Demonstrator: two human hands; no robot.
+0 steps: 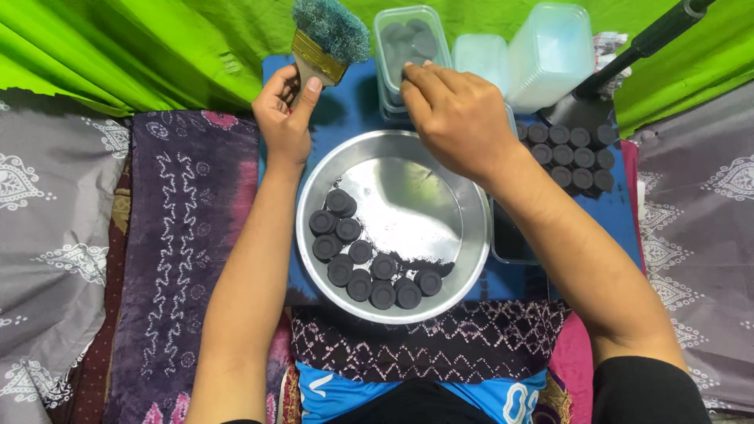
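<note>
Black powder dusts the round steel pan [472, 259], where about a dozen dark charcoal discs [369, 263] crowd its near-left curve. Seen from the head camera, the left hand [286, 118] is clenched around the handle of a broad paintbrush [324, 41], bristles up and away from the person, its long axis tilting up to the right. The right hand [455, 118] reaches past the pan's far rim, fingertips pinching a disc at the mouth of a clear plastic tub [408, 39] half filled with more discs. So the tub lies straight ahead of the right hand, which is nearer to it. Beside it stand stacked empty tubs [550, 55], frosted and unlabelled, then rows of finished discs [569, 153] on the blue surface [353, 110].
</note>
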